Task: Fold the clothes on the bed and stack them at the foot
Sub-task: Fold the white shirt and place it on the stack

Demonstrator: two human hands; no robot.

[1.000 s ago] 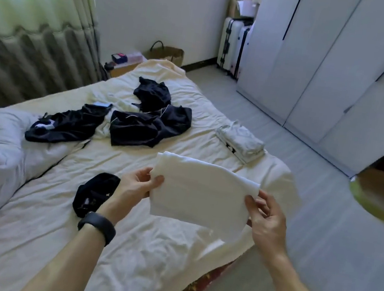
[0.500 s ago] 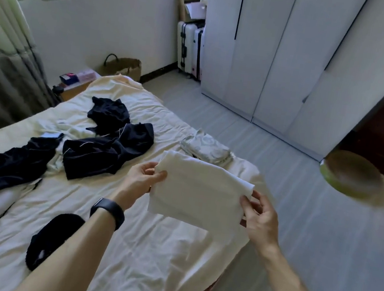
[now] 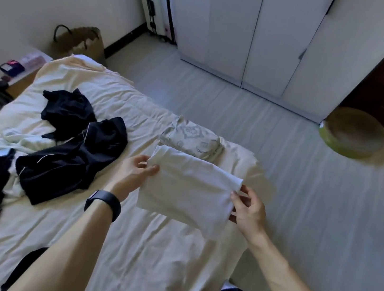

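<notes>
both bare forearms reach forward. the left hand (image 3: 136, 170), a black wristband (image 3: 103, 203) on its wrist, pinches with thumb on top; the right hand (image 3: 248, 210) pinches likewise, fingers curled beneath.

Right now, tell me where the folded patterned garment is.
The folded patterned garment lies on the bed near its floor-side edge, just beyond the white cloth held in both hands.
</notes>
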